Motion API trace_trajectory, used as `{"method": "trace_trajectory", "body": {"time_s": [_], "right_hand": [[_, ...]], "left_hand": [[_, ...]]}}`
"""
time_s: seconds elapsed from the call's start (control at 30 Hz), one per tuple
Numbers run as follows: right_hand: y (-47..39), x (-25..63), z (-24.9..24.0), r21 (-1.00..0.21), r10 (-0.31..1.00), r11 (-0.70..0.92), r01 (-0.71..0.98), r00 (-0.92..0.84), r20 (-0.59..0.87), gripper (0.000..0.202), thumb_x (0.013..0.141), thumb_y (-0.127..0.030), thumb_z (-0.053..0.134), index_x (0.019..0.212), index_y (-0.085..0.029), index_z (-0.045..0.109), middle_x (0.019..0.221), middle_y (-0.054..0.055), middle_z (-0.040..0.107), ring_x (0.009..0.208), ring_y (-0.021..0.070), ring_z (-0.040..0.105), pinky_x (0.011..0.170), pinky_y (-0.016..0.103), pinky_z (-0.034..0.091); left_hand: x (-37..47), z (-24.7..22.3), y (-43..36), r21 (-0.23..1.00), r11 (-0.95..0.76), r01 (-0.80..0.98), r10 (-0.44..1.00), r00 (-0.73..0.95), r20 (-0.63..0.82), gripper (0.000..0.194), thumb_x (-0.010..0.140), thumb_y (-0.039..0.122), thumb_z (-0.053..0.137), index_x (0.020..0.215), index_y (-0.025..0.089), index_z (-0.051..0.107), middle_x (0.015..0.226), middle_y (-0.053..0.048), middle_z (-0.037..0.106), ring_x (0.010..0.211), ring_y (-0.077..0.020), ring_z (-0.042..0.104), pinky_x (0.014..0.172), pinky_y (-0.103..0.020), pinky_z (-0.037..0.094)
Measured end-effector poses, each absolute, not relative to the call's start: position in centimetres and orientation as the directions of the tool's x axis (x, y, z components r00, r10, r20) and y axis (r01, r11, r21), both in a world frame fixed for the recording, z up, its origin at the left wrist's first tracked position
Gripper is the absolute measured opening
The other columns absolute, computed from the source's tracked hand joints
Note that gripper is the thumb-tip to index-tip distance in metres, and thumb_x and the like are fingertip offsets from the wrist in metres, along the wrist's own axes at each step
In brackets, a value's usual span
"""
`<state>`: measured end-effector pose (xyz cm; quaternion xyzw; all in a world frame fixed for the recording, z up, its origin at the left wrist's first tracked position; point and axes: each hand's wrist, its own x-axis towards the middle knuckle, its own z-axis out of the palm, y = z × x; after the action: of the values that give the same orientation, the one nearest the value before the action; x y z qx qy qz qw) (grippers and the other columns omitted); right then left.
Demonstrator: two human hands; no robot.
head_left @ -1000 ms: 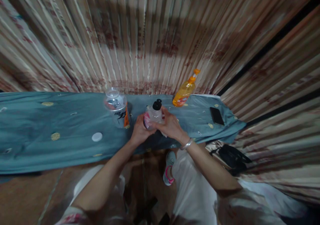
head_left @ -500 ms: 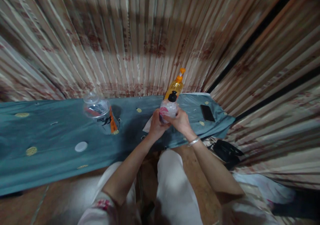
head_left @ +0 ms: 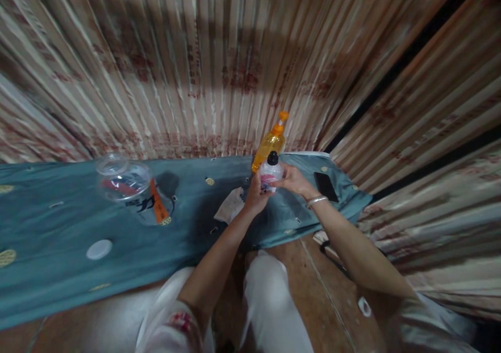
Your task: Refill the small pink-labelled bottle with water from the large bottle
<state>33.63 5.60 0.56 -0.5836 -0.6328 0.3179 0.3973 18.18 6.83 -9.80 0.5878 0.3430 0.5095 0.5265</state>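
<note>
A clear bottle (head_left: 271,174) with a black cap and a pink label is held between both hands above the teal cloth. My left hand (head_left: 257,192) wraps round its left side. On its right side, the fingers and thumb of my right hand (head_left: 291,179) grip it, a silver bangle at the wrist. Just behind stands a pump bottle (head_left: 269,146) of yellow liquid with an orange top. A crumpled pale cloth or tissue (head_left: 230,206) lies left of my left hand.
A large clear plastic jar (head_left: 131,183) with an orange label stands on the teal-covered table (head_left: 188,238), a white round lid (head_left: 99,249) in front of it. A dark phone (head_left: 325,186) lies at the right. Pleated curtains (head_left: 219,81) hang behind.
Both hands have tilted the held bottle more upright and shifted it slightly right, uncovering more of the yellow bottle and the pale cloth. The view has turned, so the jar and lid appear farther left.
</note>
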Motion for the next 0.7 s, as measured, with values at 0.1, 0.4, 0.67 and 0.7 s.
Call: {"method": "trace_trajectory", "body": {"time_s": [0.1,0.4,0.67,0.7], "right_hand": [[6.5,34.1,0.1,-0.867,0.991,0.133,0.481,-0.035,0.133,0.045,0.054,-0.035,0.092,0.094,-0.021,0.076,0.087,-0.001,0.078,0.079,0.0213,0.072,0.076,0.031,0.060],[8.0,36.3,0.2,-0.829,0.982,0.156,0.537,-0.176,0.071,0.047,0.060,-0.052,0.090,0.094,-0.023,0.075,0.089,0.002,0.080,0.083,0.0248,0.074,0.081,0.035,0.062],[8.7,38.8,0.2,-0.670,0.993,0.115,0.734,-0.100,0.061,0.043,0.067,-0.048,0.091,0.097,-0.021,0.075,0.092,0.005,0.083,0.084,0.0258,0.075,0.081,0.034,0.062],[8.8,38.7,0.0,-0.673,0.994,0.108,0.732,-0.091,0.060,0.044,0.068,-0.047,0.091,0.098,-0.021,0.075,0.093,0.005,0.083,0.085,0.0256,0.075,0.082,0.034,0.062]], "left_hand": [[18.6,-9.8,7.2,0.974,-0.186,-0.128,0.948,0.239,0.212,0.048,0.099,0.041,0.071,0.141,0.020,0.062,0.147,-0.014,0.063,0.128,-0.0311,0.066,0.105,-0.056,0.060],[19.6,-10.1,7.1,0.980,-0.151,-0.132,0.935,0.301,0.185,0.089,0.084,0.013,0.076,0.164,0.031,0.041,0.179,-0.009,0.035,0.161,-0.0341,0.038,0.129,-0.056,0.038],[19.9,-10.0,6.6,0.973,-0.203,-0.105,0.927,0.301,0.226,0.047,0.099,0.041,0.070,0.140,0.020,0.063,0.146,-0.014,0.064,0.126,-0.0305,0.067,0.104,-0.055,0.060],[19.8,-10.0,6.5,0.973,-0.207,-0.106,0.926,0.299,0.230,0.045,0.099,0.042,0.070,0.138,0.019,0.064,0.143,-0.014,0.065,0.122,-0.0293,0.069,0.102,-0.053,0.062]]}}
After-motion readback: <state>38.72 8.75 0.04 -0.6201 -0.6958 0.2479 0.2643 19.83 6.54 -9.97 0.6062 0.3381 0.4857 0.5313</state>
